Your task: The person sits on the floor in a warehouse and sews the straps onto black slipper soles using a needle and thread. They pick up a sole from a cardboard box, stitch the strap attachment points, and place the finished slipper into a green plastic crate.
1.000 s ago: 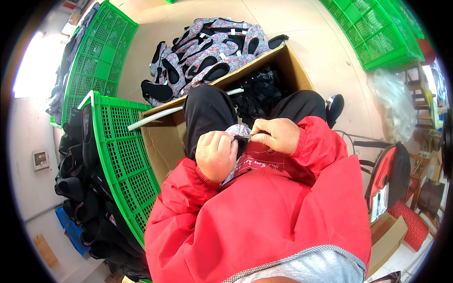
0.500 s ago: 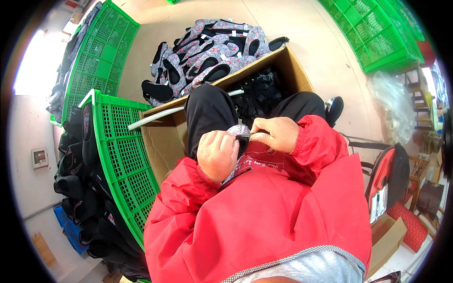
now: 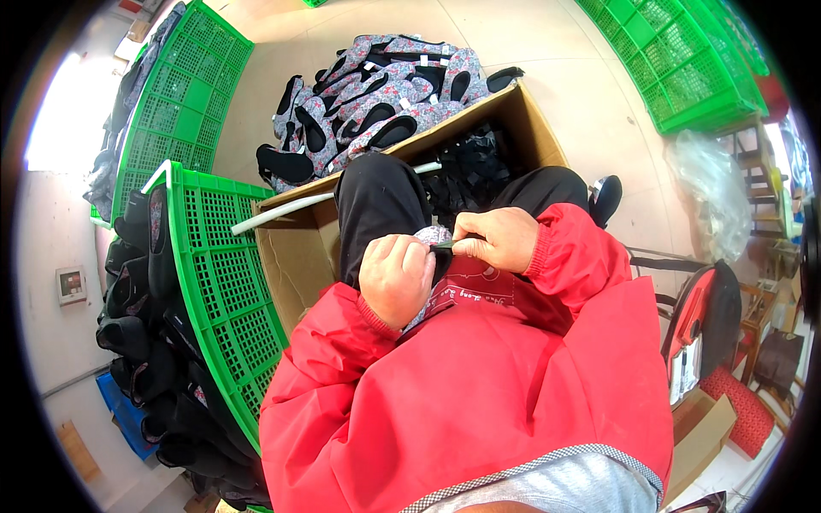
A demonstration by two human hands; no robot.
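Over my lap, both hands work on a patterned fabric slipper (image 3: 434, 233), grey with a floral print and a black edge. My left hand (image 3: 396, 280) is closed around its near side, covering most of it. My right hand (image 3: 494, 241) pinches a small dark strip (image 3: 443, 245) at the black edge, thumb pressed against the forefinger. Whether the strip is part of the slipper or a separate piece, I cannot tell. In front of my knees lies a pile of similar floral slippers (image 3: 376, 98) with black linings and small white tags.
A cardboard box (image 3: 537, 128) with black pieces (image 3: 469, 171) stands around my knees, a white tube (image 3: 282, 214) across it. At left, a green crate (image 3: 227, 291) adjoins stacked black shoes (image 3: 141, 342). Another green crate (image 3: 684, 68) and a plastic bag (image 3: 714, 192) are at right.
My right hand has shifted very slightly, and the dark strip at its fingertips now looks tilted and a little greener. My left hand keeps its hold.
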